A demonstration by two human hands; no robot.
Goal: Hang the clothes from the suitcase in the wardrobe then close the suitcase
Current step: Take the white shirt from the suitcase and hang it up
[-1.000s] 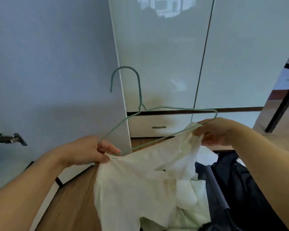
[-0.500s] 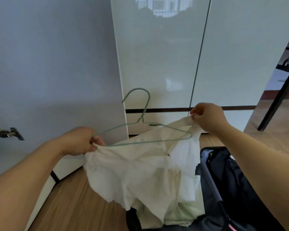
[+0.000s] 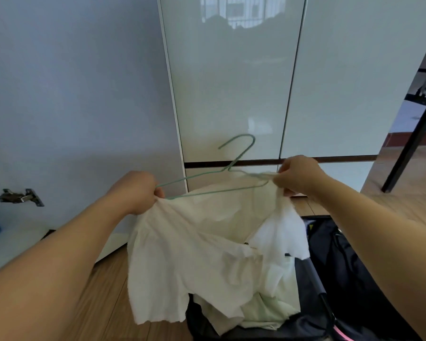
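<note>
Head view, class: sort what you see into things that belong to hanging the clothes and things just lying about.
Belongs to the job:
white garment
green wire hanger
suitcase
wardrobe
left hand
right hand

Just lying about:
metal hinge
black frame leg

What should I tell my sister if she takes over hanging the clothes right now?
Left hand grips the green wire hanger's left end together with the cream shirt. Right hand pinches the shirt's edge at the hanger's right end. The shirt is only partly on. The wardrobe doors are shut. The open suitcase holds more clothes. Left: finish the shirt, hang everything, close the suitcase.
</note>
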